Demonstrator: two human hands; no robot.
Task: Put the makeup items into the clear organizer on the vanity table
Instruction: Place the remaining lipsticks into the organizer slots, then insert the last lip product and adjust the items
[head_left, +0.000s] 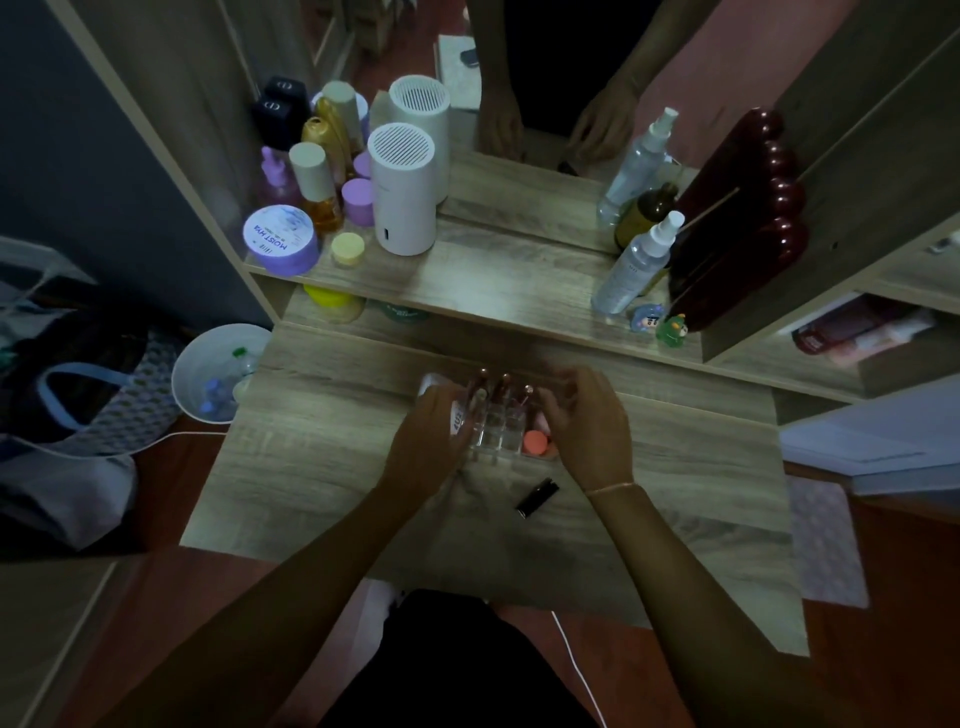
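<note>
The clear organizer (496, 439) stands in the middle of the wooden vanity table (322, 467). Several slim tubes with rounded caps (501, 387) stand upright in its back slots. A coral round item (535, 442) sits in its right front compartment. My left hand (428, 441) is at the organizer's left side, fingers curled around a white tube with dark print (457, 421). My right hand (587, 421) hovers over the organizer's right side, fingers bent and apart; whether it holds anything is hidden. A black lipstick tube (537, 497) lies on the table in front of the organizer.
On the raised shelf (467, 291) stand a white cylinder device (401, 189), a purple jar (280, 239), bottles, spray bottles (636, 262) and two small figurines (660, 319). A mirror is behind. A white bin (215, 371) and bags sit on the floor at left.
</note>
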